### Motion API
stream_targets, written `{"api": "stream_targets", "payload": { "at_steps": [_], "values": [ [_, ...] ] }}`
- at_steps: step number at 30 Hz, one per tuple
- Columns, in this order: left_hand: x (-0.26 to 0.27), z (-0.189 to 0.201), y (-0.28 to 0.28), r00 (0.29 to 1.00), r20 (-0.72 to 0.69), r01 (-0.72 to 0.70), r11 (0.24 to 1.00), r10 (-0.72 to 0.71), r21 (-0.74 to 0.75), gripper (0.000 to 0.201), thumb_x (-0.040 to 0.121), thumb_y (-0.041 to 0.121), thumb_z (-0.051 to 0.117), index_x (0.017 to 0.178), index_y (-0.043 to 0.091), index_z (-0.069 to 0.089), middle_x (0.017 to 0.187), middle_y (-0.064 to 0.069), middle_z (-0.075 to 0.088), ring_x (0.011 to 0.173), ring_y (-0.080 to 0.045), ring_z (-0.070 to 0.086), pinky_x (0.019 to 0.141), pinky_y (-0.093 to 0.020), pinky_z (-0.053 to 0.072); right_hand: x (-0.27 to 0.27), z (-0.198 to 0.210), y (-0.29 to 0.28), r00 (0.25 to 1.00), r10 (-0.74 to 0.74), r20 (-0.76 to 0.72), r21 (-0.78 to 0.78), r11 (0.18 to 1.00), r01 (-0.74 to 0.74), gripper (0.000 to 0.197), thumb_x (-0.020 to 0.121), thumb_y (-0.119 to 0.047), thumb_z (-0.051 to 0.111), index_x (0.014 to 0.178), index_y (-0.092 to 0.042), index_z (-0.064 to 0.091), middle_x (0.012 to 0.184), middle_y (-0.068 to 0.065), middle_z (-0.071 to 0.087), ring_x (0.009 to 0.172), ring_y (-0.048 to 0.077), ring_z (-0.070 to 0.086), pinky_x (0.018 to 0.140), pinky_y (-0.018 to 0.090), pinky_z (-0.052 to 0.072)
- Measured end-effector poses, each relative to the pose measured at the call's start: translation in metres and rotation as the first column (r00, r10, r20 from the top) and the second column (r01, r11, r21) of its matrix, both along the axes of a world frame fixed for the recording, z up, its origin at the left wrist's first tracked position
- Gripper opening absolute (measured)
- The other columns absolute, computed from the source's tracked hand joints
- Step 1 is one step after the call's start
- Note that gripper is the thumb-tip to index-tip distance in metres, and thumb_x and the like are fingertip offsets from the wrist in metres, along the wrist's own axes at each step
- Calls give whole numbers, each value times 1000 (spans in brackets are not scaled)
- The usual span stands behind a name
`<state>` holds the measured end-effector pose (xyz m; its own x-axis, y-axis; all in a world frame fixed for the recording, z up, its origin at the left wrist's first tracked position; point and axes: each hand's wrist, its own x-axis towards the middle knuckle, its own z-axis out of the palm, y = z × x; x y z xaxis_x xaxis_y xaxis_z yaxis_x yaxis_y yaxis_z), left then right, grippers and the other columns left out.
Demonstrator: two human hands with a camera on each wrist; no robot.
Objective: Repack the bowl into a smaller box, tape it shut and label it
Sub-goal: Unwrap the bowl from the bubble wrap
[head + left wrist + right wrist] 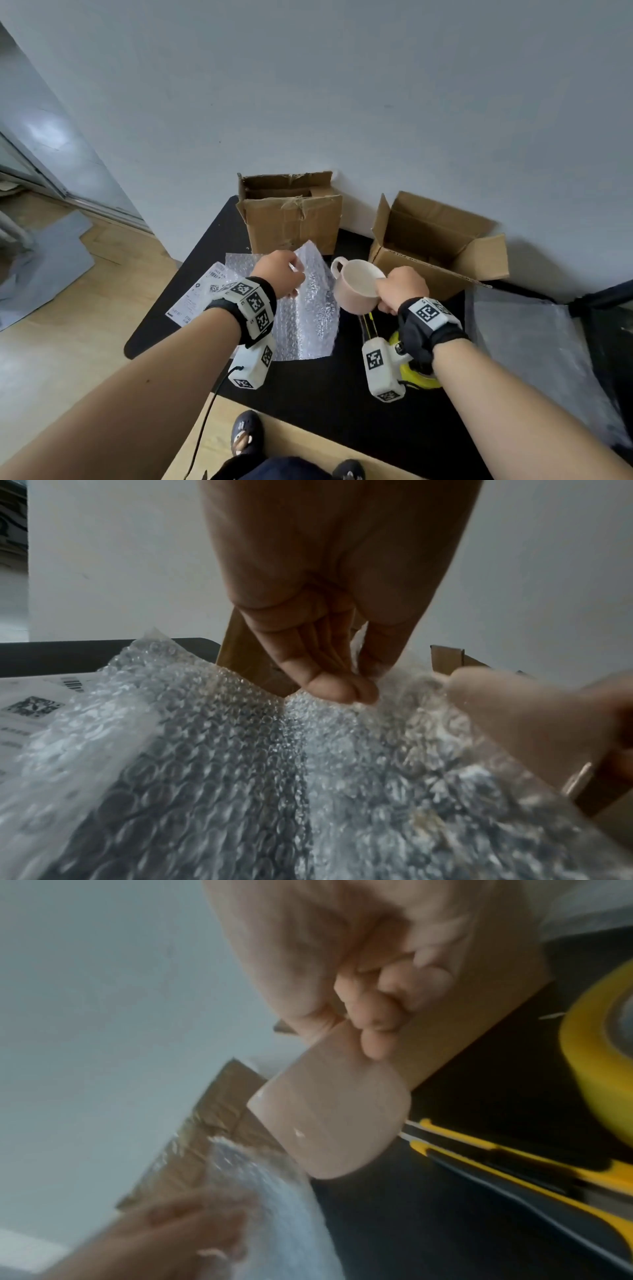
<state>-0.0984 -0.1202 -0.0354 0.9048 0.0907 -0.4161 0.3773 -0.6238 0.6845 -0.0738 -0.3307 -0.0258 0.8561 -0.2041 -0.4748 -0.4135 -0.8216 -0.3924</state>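
Observation:
My right hand (388, 291) grips a pale pink bowl (356, 286) by its near side and holds it tilted above the black table (308, 404); a small loop handle shows on its far side. In the right wrist view my fingers (373, 1015) curl against the bowl (329, 1118). My left hand (294, 274) pinches the raised top edge of a bubble wrap sheet (308, 318) just left of the bowl. Its fingertips (342, 688) meet on the bubble wrap (222, 750). An open cardboard box (438, 240) stands behind the bowl at the right.
A taller worn box (291, 212) stands against the wall behind the wrap. A printed label sheet (195, 301) lies partly under the wrap at the left. A yellow utility knife (368, 323) and a yellow tape roll (419, 375) lie under my right wrist. A clear plastic bag (534, 342) lies at the right.

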Motion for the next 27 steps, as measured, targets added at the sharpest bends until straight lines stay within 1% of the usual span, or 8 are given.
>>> {"api": "stream_targets", "payload": {
  "at_steps": [2, 7, 10, 13, 20, 22, 24, 27],
  "values": [
    [2, 3, -5, 1000, -15, -9, 1000, 9, -2, 11, 89, 13, 54, 99, 12, 59, 74, -5, 70, 58, -12, 65, 65, -27, 57, 2, 16, -6, 996, -71, 50, 124, 990, 64, 19, 84, -17, 53, 87, -2, 65, 56, 7, 63, 36, 14, 54, 43, 21, 42],
    [5, 13, -23, 1000, -16, 16, 999, -16, -30, 15, 89, 9, 54, 104, 9, 57, 74, -9, 70, 57, -15, 64, 64, -27, 57, -6, 46, -6, 982, -187, -14, 439, 881, 174, 14, 85, -6, 49, 75, -4, 58, 52, 13, 55, 32, 13, 41, 38, 20, 32],
    [3, 20, -30, 1000, 3, 11, 997, -11, -75, 16, 89, 6, 54, 104, 6, 58, 68, -8, 68, 54, -14, 63, 56, -22, 55, -12, 49, -3, 987, -131, -89, 408, 900, 156, 17, 83, -6, 50, 69, -1, 57, 50, 12, 55, 36, 15, 41, 40, 22, 32],
    [1, 25, -34, 999, 47, -5, 995, 10, -103, 12, 89, 5, 54, 100, 6, 59, 68, -8, 68, 56, -15, 64, 60, -24, 57, -17, 40, -5, 996, -51, -78, 296, 953, 72, 11, 78, -8, 54, 72, 0, 60, 42, 7, 58, 34, 16, 47, 38, 18, 38],
    [-7, 43, -53, 992, 122, 66, 976, -41, -207, 7, 91, 9, 57, 84, 9, 58, 69, -7, 66, 55, -12, 62, 56, -21, 55, -32, 35, 1, 987, 153, 46, 115, 981, -157, 12, 80, -16, 55, 82, -7, 63, 69, 13, 71, 49, 21, 59, 59, 29, 56],
    [-9, 51, -63, 982, 163, 134, 963, -98, -232, 8, 91, 7, 57, 83, 9, 59, 70, -7, 66, 55, -12, 62, 58, -22, 57, -34, 35, 9, 987, 151, 62, 174, 972, -160, 11, 83, -16, 53, 81, -8, 62, 66, 12, 70, 41, 18, 57, 50, 27, 54],
    [-11, 61, -71, 963, 206, 222, 948, -176, -227, 6, 90, 12, 59, 84, 11, 60, 71, -3, 66, 59, -11, 63, 61, -22, 56, -34, 35, 14, 989, 140, 43, 227, 963, -146, 16, 91, -18, 50, 91, -7, 62, 64, 7, 65, 32, 11, 53, 35, 19, 43],
    [-11, 73, -74, 946, 275, 256, 916, -171, -309, 12, 93, 24, 57, 86, 16, 63, 75, 2, 67, 66, -9, 63, 64, -22, 53, -33, 37, 18, 985, 160, 68, 216, 961, -171, 18, 96, -20, 49, 94, -4, 58, 59, 4, 62, 36, 9, 55, 36, 18, 43]
  ]
}}
